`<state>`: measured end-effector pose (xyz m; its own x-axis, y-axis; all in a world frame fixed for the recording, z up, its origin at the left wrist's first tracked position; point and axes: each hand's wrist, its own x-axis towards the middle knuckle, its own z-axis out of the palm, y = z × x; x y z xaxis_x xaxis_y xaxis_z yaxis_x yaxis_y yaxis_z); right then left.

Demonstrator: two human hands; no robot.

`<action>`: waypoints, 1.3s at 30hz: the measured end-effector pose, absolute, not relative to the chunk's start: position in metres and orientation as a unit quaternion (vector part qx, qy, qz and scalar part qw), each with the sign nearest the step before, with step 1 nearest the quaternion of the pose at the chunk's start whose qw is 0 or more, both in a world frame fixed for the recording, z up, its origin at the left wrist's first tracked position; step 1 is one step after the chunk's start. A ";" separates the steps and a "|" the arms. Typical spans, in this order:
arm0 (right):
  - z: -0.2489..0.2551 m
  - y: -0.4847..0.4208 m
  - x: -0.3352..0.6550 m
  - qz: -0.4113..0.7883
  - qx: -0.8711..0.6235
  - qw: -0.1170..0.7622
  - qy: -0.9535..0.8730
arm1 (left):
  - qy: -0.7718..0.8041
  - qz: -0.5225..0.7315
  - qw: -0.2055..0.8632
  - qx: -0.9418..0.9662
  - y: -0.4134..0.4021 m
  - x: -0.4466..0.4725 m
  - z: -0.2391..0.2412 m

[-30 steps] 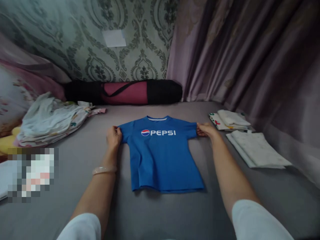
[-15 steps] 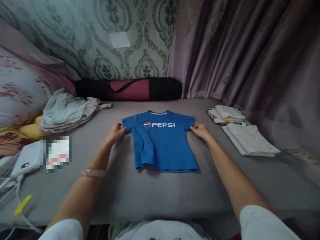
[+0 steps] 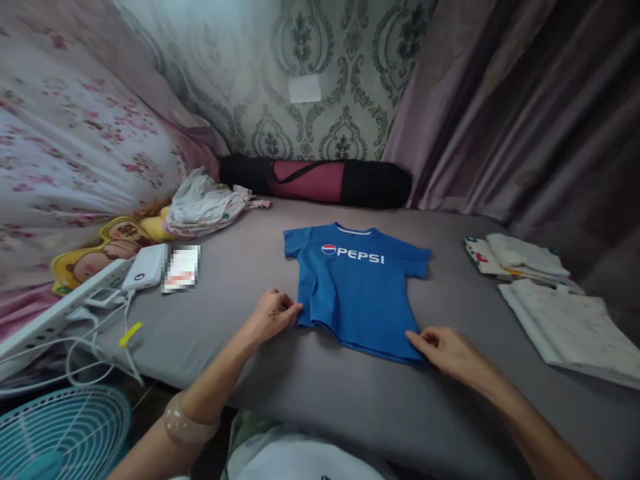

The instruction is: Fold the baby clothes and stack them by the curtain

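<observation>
A small blue T-shirt [image 3: 357, 293] with a white PEPSI print lies flat, front up, on the grey bed sheet [image 3: 350, 400]. My left hand [image 3: 271, 315] rests at the shirt's lower left hem corner, fingers curled and pinching the edge. My right hand [image 3: 444, 349] sits at the lower right hem corner, fingers bent with the tips on the cloth. A pale bangle [image 3: 186, 421] rings my left wrist. Both sleeves of the shirt are spread out.
Folded white cloths [image 3: 567, 323] and a smaller folded stack [image 3: 520, 257] lie at the right. A heap of pale clothes [image 3: 205, 207] and a black-and-pink roll bag [image 3: 320, 180] sit at the back. A power bank [image 3: 145, 267], power strip [image 3: 65, 307], cables and a fan [image 3: 60, 433] are left.
Both hands left the sleeves and slid down the shirt's sides to its bottom hem corners. The view has swung left and pulled back, showing the bed's edge and fan.
</observation>
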<state>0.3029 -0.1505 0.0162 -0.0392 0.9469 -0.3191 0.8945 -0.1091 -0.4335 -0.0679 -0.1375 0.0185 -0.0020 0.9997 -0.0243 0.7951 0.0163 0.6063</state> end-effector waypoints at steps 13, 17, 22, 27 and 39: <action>0.008 -0.158 0.295 0.218 -0.667 0.078 -0.708 | 0.658 0.279 0.345 0.608 -0.133 -0.056 0.022; 0.014 -0.155 0.289 0.318 -0.693 0.094 -0.640 | 0.621 0.377 0.463 0.507 -0.131 -0.065 0.025; 0.029 -0.154 0.288 0.493 -0.693 0.079 -0.520 | 0.615 0.404 0.574 0.359 -0.132 -0.078 0.036; 0.034 -0.156 0.294 0.530 -0.682 0.089 -0.496 | 0.655 0.327 0.550 0.401 -0.137 -0.094 0.031; 0.036 -0.153 0.291 0.449 -0.726 0.016 -0.521 | 0.654 0.251 0.587 0.407 -0.131 -0.103 0.032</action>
<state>0.2912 -0.1526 0.0362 0.0532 0.7706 -0.6351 0.7426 -0.4557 -0.4908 -0.1029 -0.1307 0.0324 0.0193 0.8265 -0.5626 0.2378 0.5427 0.8055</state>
